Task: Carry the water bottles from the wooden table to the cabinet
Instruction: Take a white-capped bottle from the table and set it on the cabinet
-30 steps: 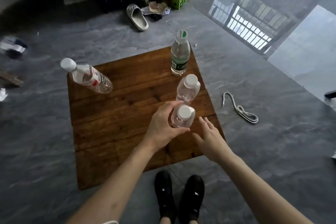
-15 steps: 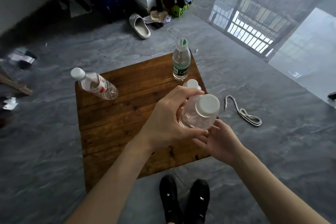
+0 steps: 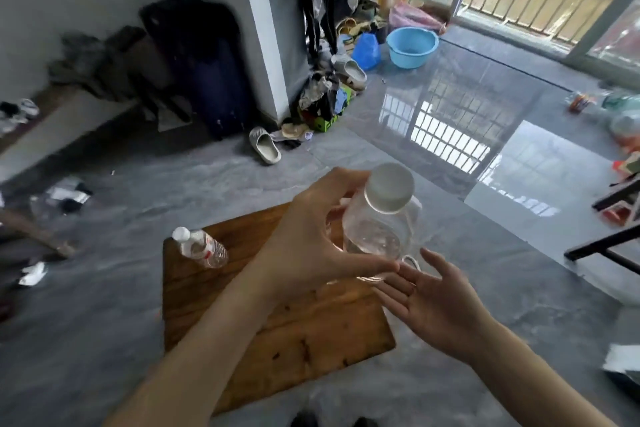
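Observation:
My left hand [image 3: 308, 246] grips a clear water bottle [image 3: 379, 222] with a white cap, held up above the low wooden table [image 3: 277, 333]. My right hand [image 3: 433, 302] is open, palm up, just below and to the right of that bottle, not touching it. A second bottle [image 3: 202, 248] with a white cap and a red label stands at the table's far left corner. The other bottles on the table are hidden behind my left hand and the lifted bottle. No cabinet is recognisable in view.
Grey tiled floor surrounds the table. A slipper [image 3: 265, 147] and a pile of clutter [image 3: 322, 107] lie by a white pillar. A blue basin [image 3: 412, 47] sits near the balcony door. A black frame [image 3: 609, 246] stands at right. My shoes show at the bottom edge.
My left hand has lifted the bottle off the table and raised it. My right hand came off the bottle and opened below it. The view has tilted up toward the room.

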{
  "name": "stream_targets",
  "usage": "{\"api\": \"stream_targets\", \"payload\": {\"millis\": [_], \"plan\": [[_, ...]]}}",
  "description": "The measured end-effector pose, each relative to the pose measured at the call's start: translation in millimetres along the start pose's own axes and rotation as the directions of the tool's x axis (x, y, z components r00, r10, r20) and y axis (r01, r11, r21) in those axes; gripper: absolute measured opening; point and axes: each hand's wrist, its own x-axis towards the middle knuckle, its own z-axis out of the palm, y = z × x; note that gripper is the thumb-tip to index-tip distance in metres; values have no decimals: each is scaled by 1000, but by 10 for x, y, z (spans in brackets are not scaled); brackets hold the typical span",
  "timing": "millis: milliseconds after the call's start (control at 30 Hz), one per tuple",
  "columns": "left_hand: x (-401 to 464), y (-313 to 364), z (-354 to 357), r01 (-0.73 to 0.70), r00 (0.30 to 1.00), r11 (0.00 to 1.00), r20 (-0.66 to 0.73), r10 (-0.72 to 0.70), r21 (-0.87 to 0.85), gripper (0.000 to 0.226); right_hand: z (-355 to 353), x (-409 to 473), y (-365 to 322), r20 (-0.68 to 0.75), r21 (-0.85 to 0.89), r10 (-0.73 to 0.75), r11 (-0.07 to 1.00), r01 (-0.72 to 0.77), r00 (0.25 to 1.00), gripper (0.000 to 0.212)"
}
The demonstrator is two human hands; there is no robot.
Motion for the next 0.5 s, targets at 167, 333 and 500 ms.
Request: {"api": "stream_targets", "payload": {"millis": [167,333,500], "plan": [[221,1018,-126,-54,998,998,-35,54,-10,81,426,-876,-485,37,7,-87,996,87,996,61],[488,2003,-171,-92,996,996,-11,92,16,71,783,-1683,-848,58,23,-173,985,172,983,60],[637,2670,-9,-178,983,982,54,175,67,67,844,-2307,-944,85,89,-260,963,253,962,61]]}}
